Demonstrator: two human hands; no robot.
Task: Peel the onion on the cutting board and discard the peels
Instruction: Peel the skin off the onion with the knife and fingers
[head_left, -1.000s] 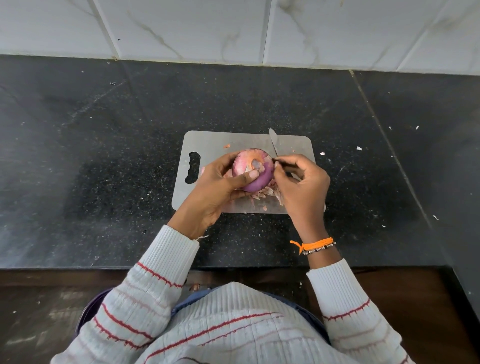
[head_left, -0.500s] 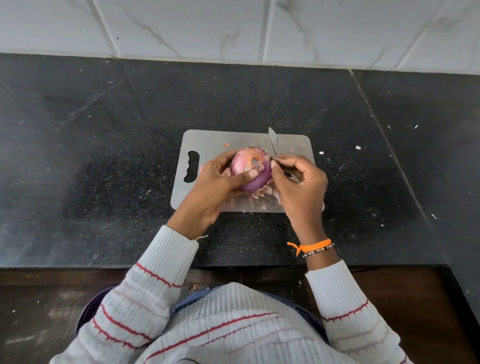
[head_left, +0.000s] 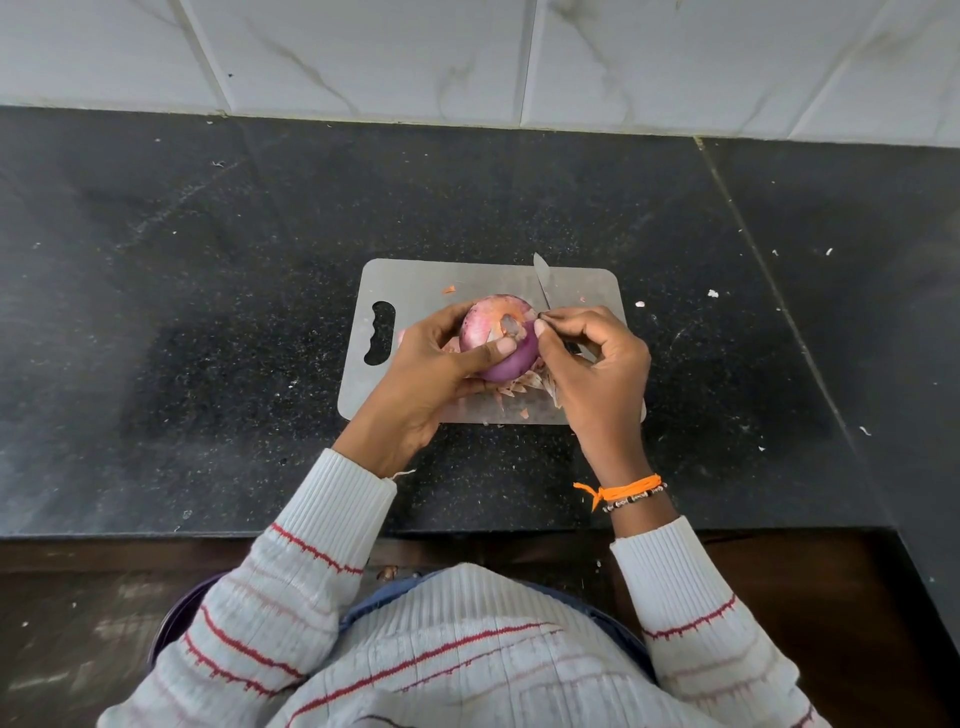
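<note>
The onion (head_left: 498, 338) is held just above the middle of the grey cutting board (head_left: 415, 283), which lies on the dark countertop (head_left: 208, 260). The left hand (head_left: 431, 374) is wrapped around the onion's left and near sides, thumb pressed over its top. The right hand (head_left: 597, 364) is clenched around a knife (head_left: 542, 278) whose blade points to the far side, while its thumb and forefinger pinch at a flap of skin on the onion's right shoulder. The bulb itself looks firm and light enough for one hand, but the exposed purple flesh is probably smooth and slippery, so a cupping grip like the left hand's suits it. The dry outer skin is papery and brittle and likely tears into small bits, so it is best taken at a lifted edge near the top, where a torn patch already shows. Loose peels (head_left: 524, 387) lie on the board under the onion, toward its near edge, not yet discarded. Compared with a second ago, little differs: the right hand's pinching fingers have crept closer onto the onion's shoulder, the left grip is unchanged, and the knife keeps the same angle.
</note>
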